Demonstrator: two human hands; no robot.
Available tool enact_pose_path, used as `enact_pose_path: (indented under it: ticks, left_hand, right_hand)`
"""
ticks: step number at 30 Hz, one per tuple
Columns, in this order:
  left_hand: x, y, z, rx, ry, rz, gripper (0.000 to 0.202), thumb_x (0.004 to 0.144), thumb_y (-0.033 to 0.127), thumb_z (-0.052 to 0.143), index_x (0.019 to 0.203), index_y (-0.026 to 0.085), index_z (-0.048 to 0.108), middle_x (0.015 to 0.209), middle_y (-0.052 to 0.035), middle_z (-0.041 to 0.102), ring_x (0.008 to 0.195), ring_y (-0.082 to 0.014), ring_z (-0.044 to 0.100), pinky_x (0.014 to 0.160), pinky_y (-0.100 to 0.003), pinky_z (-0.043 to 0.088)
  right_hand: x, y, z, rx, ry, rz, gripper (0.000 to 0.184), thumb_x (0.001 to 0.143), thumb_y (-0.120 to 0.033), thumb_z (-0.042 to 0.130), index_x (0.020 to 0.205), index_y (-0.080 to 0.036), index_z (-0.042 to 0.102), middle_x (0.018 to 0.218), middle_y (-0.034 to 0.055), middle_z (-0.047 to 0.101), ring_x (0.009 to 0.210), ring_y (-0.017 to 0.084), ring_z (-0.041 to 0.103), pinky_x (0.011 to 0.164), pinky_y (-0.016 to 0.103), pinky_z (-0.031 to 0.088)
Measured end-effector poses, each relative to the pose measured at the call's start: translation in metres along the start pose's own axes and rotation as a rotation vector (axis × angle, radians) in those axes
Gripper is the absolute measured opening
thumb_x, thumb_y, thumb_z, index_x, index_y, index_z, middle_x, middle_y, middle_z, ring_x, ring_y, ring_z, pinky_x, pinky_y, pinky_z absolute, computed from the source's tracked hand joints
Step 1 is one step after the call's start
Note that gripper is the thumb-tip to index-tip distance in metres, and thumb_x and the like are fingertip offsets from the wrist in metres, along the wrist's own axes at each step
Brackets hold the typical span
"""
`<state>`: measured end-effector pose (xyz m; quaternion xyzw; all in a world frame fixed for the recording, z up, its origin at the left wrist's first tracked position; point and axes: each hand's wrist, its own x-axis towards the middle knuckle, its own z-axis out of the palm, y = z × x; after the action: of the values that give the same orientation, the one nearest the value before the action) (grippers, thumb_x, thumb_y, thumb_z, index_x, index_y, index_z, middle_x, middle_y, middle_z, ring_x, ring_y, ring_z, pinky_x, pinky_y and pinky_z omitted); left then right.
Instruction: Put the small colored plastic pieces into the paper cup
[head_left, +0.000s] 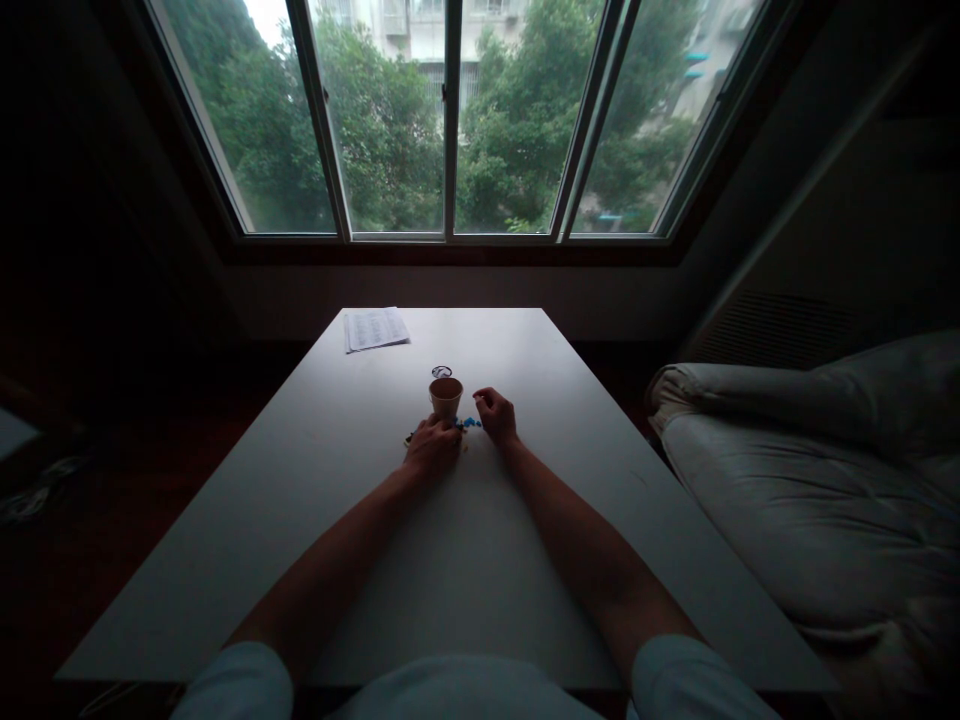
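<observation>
A small brown paper cup [445,396] stands upright on the white table [337,500]. My left hand [433,446] rests on the table just in front of the cup, fingers curled over small pieces I cannot make out. My right hand [496,413] lies to the right of the cup with its fingers curled inward. Small blue pieces [470,422] lie between the two hands, by the cup's base. A small dark ring-shaped object [442,371] lies just behind the cup.
A printed sheet of paper [375,328] lies at the table's far left corner. A wide window [450,120] fills the wall beyond. A pale padded cushion or mattress [817,480] sits to the right of the table. The room is dim.
</observation>
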<state>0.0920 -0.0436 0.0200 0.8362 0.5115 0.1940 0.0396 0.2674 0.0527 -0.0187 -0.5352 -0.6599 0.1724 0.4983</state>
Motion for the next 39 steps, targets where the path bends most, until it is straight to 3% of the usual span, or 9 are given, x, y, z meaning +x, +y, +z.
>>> enact_pose_path:
  ticks: [8,19,29,39]
  left_hand:
    - [0.0,0.001,-0.003,-0.006,-0.011,-0.041,0.021,0.091,0.026,0.056,0.094,0.024,0.077,0.106,-0.0102,0.068,0.11,-0.0252,0.053,0.096,-0.039,0.045]
    - [0.0,-0.007,0.007,0.002,0.076,0.011,0.015,0.089,0.023,0.06,0.091,0.023,0.074,0.102,-0.0082,0.069,0.105,-0.0233,0.055,0.092,-0.036,0.045]
    - [0.002,-0.007,0.008,0.022,0.065,0.07,0.011,0.086,0.021,0.061,0.088,0.022,0.072,0.095,-0.0083,0.07,0.103,-0.0234,0.058,0.09,-0.037,0.045]
    - [0.003,-0.009,0.01,-0.019,0.151,0.093,0.011,0.089,0.02,0.058,0.092,0.021,0.068,0.094,-0.0056,0.071,0.088,-0.0193,0.062,0.082,-0.033,0.046]
  right_hand:
    - [0.001,0.006,0.002,-0.005,-0.004,-0.015,0.031,0.087,-0.041,0.047,0.09,-0.02,0.07,0.064,-0.0003,0.06,0.059,0.015,0.053,0.059,0.026,0.038]
    - [0.0,0.005,0.003,-0.012,-0.003,-0.009,0.032,0.086,-0.04,0.047,0.09,-0.019,0.071,0.066,0.0007,0.063,0.059,0.015,0.052,0.06,0.026,0.038]
    - [0.0,0.002,0.002,-0.026,-0.017,-0.014,0.031,0.086,-0.04,0.048,0.089,-0.019,0.071,0.066,0.0008,0.063,0.06,0.016,0.055,0.061,0.026,0.039]
    - [-0.001,0.001,0.001,-0.02,-0.035,-0.013,0.032,0.086,-0.04,0.047,0.09,-0.019,0.071,0.067,0.0016,0.065,0.06,0.016,0.055,0.061,0.026,0.04]
